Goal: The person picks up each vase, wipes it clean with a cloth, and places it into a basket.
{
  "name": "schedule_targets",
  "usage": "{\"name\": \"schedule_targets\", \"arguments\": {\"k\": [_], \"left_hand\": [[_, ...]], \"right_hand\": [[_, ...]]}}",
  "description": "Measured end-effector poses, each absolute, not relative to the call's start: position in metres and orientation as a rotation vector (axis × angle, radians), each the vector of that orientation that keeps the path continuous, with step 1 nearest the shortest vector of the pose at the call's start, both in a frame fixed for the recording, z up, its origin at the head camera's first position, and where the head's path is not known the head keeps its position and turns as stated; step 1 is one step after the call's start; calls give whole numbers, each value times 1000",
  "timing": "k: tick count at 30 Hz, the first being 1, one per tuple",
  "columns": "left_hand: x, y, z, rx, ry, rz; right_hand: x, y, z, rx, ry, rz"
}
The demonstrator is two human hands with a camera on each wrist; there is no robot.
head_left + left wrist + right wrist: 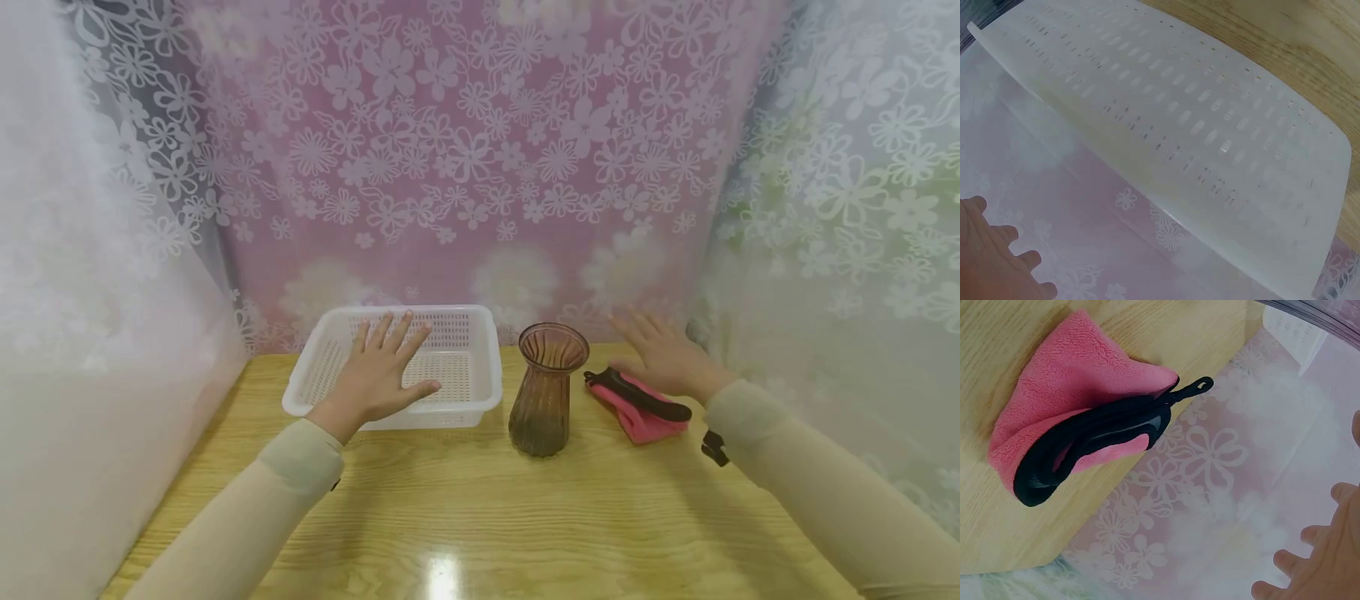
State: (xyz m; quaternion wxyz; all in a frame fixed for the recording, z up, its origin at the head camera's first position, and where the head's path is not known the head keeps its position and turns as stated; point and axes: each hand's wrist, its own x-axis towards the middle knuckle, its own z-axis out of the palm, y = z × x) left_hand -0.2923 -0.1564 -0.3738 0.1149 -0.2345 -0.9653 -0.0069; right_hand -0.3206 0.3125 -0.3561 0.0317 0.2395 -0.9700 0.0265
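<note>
With fingers spread, my left hand (380, 372) hovers over a white plastic basket (489, 400) with slotted walls; it holds nothing. In the left wrist view its fingertips show at the lower left, apart from the basket (1166, 119). A ribbed, brownish-purple glass vase (542, 417) stands upright right of the basket, between my hands. My right hand (663, 357) is held out just behind a folded pink cloth (645, 425), fingers extended and holding nothing. In the right wrist view the cloth (1079, 369) looks fuzzy, with a black border and a small black hanging loop (1196, 389).
Everything stands on a wood-grain table (465, 508). Behind it hangs a pink flowered curtain (465, 167), close to the basket's far rim. Pale, see-through flowered sheets close off the left (112, 292) and right (847, 292) sides.
</note>
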Motion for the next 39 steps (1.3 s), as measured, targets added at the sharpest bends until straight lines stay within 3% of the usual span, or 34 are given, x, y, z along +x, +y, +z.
{"name": "schedule_targets", "arguments": {"k": [39], "left_hand": [[-287,-131,-404,-773,-2810,-193]], "right_hand": [[-330,327,-402,804,-2980,166]]}}
